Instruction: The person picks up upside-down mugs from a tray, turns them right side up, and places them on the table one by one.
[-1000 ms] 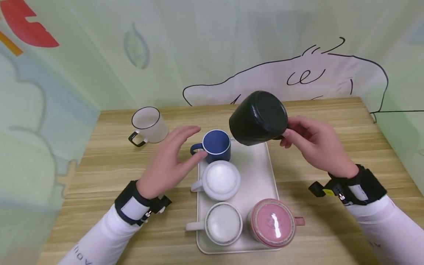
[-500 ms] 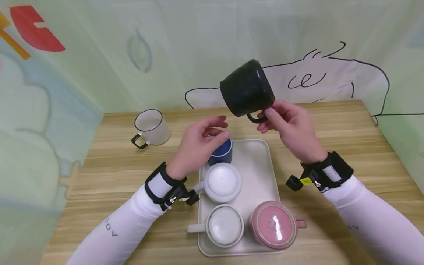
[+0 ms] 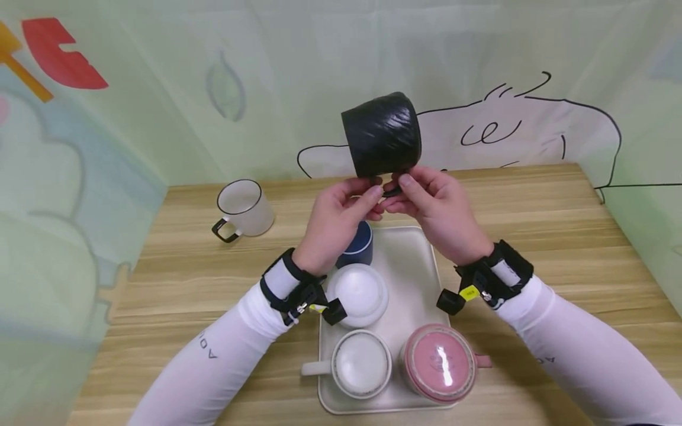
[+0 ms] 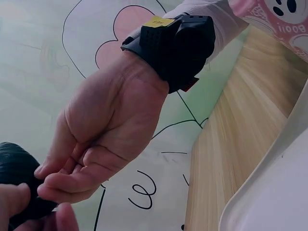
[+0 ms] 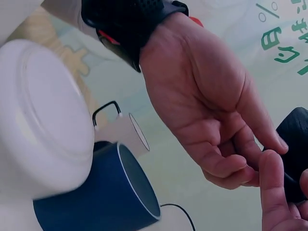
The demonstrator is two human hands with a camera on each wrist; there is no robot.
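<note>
So the black mug (image 3: 382, 135) is up in the air past the far end of the tray (image 3: 410, 266), tipped sideways, with the grip of both left hand (image 3: 331, 223) and right hand (image 3: 447, 219) pinched on its handle, which the fingers mostly hide. Can't see inside it, and both wrist views chop it off at the edge. The left hand also blocks part of the blue mug (image 3: 358, 248), its wrist strap (image 3: 298, 293) covers the white mug's (image 3: 358, 294) handle, and a pink mug (image 3: 441, 364) sits nearer.
</note>
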